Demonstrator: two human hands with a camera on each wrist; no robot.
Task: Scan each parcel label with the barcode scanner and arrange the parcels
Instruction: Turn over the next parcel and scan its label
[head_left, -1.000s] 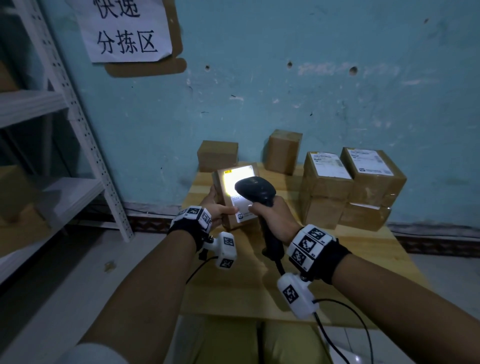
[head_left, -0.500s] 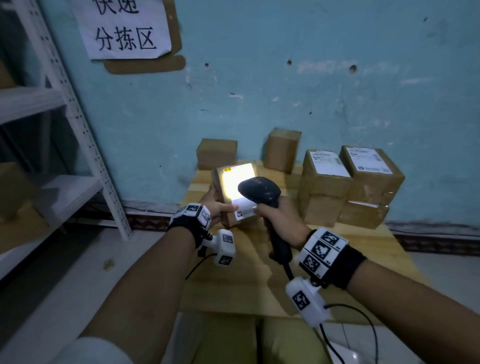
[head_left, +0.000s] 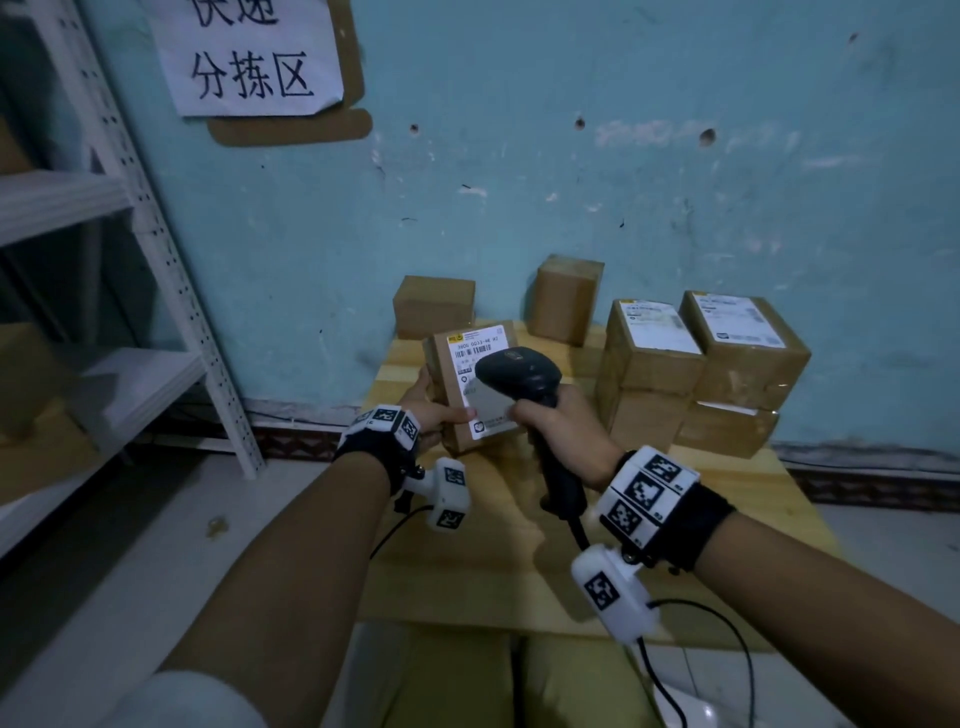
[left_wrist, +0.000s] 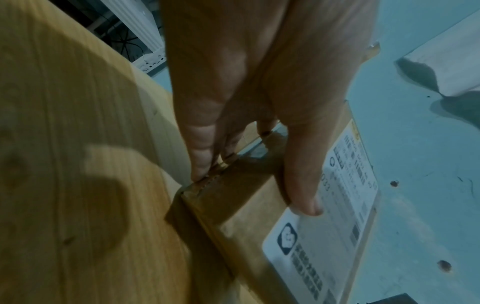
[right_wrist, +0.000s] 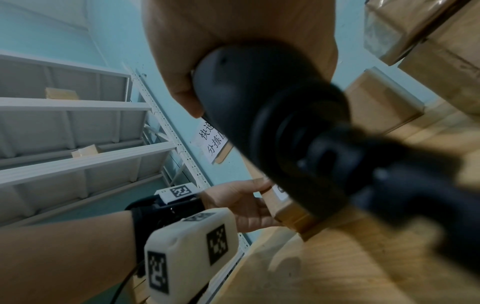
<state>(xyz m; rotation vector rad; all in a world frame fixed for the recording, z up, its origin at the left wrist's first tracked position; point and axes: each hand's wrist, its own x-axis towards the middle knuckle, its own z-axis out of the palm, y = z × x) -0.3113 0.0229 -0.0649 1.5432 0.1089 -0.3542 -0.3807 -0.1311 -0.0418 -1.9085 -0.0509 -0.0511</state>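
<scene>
Both hands are busy: my left hand (head_left: 434, 413) grips the parcel (head_left: 470, 384) tilted on the table (head_left: 727, 519), thumb on its label (head_left: 480, 382); my right hand (head_left: 563, 428) is wrapped round the barcode scanner (head_left: 524, 379), just near of the label.

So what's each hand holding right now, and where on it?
Left hand grips the parcel by its left edge, thumb on the label. Right hand grips the scanner by its handle.

A parcel sorting room: taped boxes (head_left: 649, 348) stacked on a wooden table (head_left: 727, 519), metal shelving (head_left: 171, 249), a handwritten wall sign (head_left: 249, 57).
</scene>
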